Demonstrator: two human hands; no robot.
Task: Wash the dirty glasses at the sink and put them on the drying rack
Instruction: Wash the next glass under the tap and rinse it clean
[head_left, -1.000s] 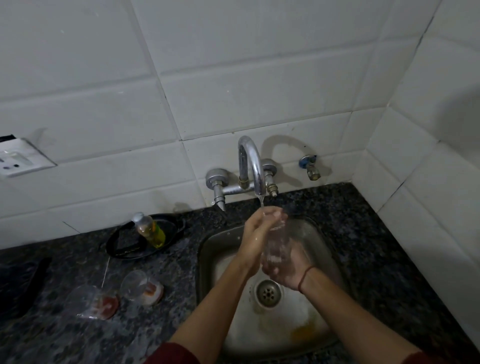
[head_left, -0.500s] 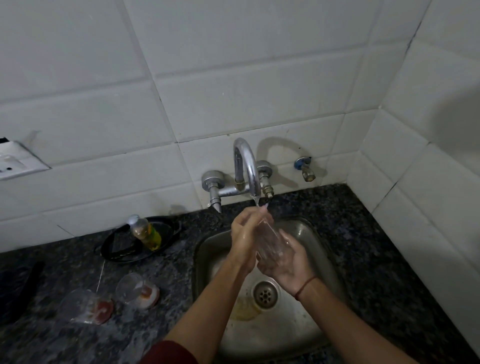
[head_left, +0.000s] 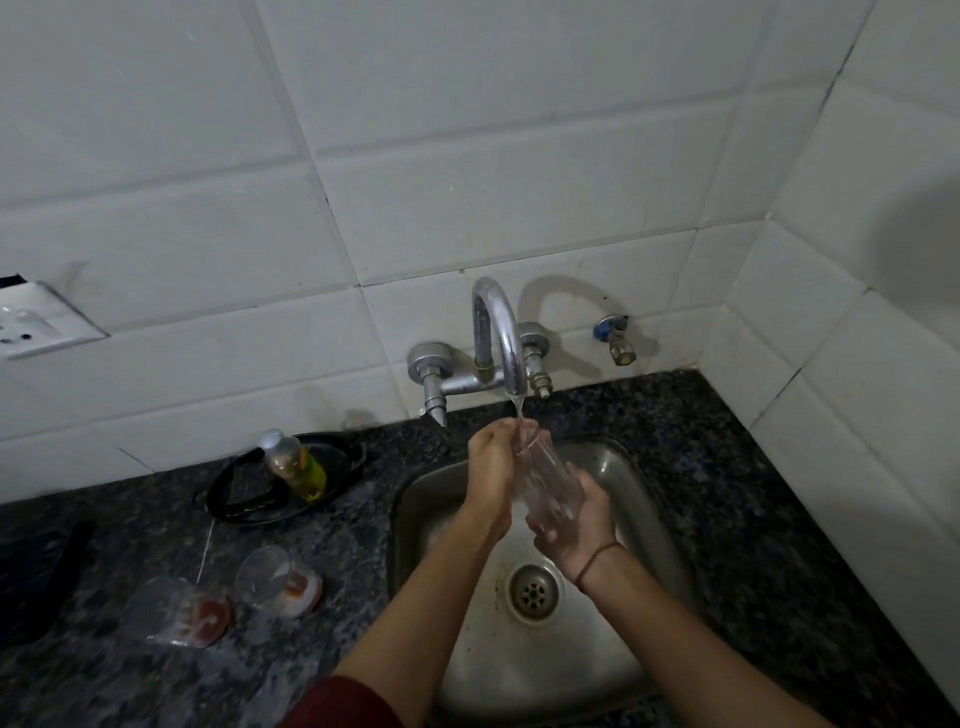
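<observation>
I have the glass directly below the tap, tilted mouth-up so the stream runs inside. My right hand grasps its base for support. My left hand curls round the rim, apparently to rub it. Two dirty glasses lie left of the tap, judged unwashed.

Single head camera above sink, angled forward-down, near, facing tiled wall.

Both your forearms run up from the bottom edge and meet at the frame's centre. Your left hand curls its fingers round the upper end of the glass. Your right hand, palm up, cradles its lower end.
</observation>
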